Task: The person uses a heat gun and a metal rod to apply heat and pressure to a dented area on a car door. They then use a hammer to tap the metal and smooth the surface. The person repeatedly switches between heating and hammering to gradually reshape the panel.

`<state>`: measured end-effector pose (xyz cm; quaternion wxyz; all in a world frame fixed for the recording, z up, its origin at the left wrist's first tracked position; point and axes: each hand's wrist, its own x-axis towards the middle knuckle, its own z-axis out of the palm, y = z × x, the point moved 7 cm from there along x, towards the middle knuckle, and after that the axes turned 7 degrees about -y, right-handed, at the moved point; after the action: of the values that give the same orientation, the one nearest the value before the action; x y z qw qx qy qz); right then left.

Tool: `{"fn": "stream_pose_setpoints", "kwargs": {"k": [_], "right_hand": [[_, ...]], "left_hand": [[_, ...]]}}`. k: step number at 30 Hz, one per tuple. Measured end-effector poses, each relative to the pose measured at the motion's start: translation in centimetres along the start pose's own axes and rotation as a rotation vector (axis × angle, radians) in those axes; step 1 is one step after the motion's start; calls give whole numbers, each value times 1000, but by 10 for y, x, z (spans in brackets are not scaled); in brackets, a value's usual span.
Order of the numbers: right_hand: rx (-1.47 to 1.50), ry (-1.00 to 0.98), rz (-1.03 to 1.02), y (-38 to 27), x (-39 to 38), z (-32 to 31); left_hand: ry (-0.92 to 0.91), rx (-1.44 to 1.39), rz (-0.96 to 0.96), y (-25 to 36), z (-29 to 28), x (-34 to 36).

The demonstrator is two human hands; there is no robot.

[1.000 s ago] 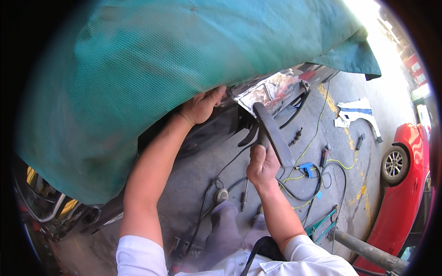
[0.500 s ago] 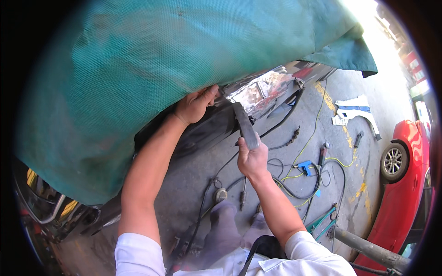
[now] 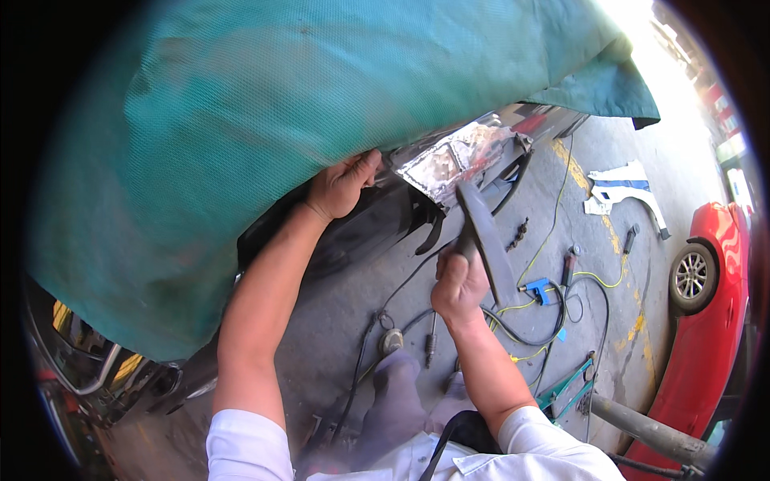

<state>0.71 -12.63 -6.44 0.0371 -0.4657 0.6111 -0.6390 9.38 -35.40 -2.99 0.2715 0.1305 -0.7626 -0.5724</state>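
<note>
A teal textured cover is draped over a dark car body. At the cover's lower edge, my left hand is closed, with thumb up; what its fingers grip is partly hidden. My right hand grips a long, flat, dark grey tool by its handle. The tool's upper end is beside the lower edge of a crumpled bare metal patch on the car; I cannot tell if they touch.
Cables, hoses, a blue air gun and hand tools lie on the concrete floor. A loose white panel lies at right. A red car stands far right, near a grey pipe. My legs are below.
Since half a second ago my right hand and the tool have moved right and down, to about where they were a second ago. My left hand stays at the cover's edge.
</note>
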Motion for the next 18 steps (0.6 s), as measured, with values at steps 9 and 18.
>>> {"fn": "stream_pose_setpoints", "kwargs": {"k": [9, 18], "right_hand": [[-14, -31, 76, 15, 1, -12], [2, -96, 14, 16, -12, -35]], "left_hand": [[-14, 29, -8, -1, 3, -2], [-24, 15, 29, -12, -1, -2]]}}
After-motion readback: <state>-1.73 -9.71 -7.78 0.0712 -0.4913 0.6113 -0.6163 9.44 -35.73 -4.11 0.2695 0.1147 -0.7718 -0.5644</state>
